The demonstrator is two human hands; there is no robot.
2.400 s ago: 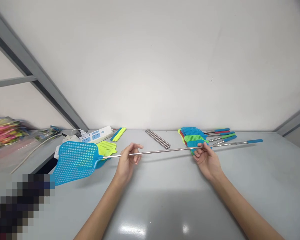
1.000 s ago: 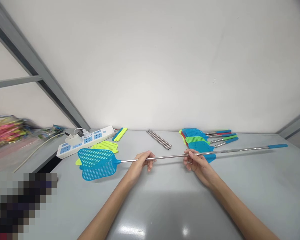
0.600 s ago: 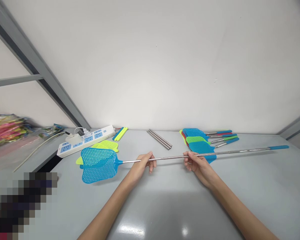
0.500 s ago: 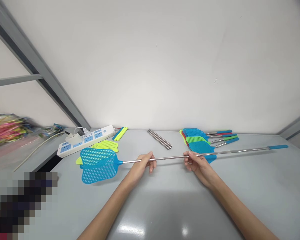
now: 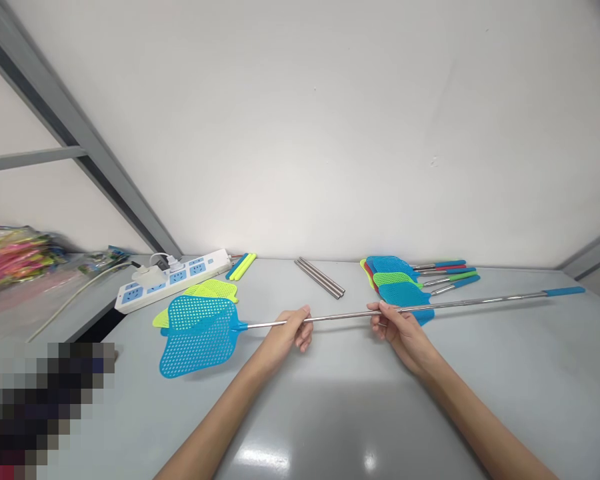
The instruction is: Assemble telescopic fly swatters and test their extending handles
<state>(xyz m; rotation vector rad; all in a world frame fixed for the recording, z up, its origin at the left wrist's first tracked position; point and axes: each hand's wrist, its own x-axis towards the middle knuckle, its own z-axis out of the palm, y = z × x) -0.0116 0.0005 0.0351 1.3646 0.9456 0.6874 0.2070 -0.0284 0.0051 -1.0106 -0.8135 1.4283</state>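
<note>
A long fly swatter point(image 5: 203, 340) with a blue perforated head, an extended metal rod and a blue grip lies across the view above the table. My left hand point(image 5: 293, 330) is closed on the rod, not far from the head. Farther along, my right hand point(image 5: 393, 327) pinches the same rod near its middle. Behind my right hand rests a pile of fly swatters point(image 5: 403, 293) with blue, green and red heads and short rods. Under the held blue head lie yellow-green swatter heads point(image 5: 220, 291), partly covered.
Several bare metal rods point(image 5: 320, 278) lie at the table's back. Yellow and blue grips point(image 5: 243, 267) sit beside a white power strip point(image 5: 173, 283) with plugs in it. Bagged colourful items point(image 5: 25, 263) are at far left. A grey table point(image 5: 330, 427) meets a white wall.
The swatter has shifted slightly right, and its blue head has turned a little, its near edge dropping lower. Both hands keep hold of the rod.
</note>
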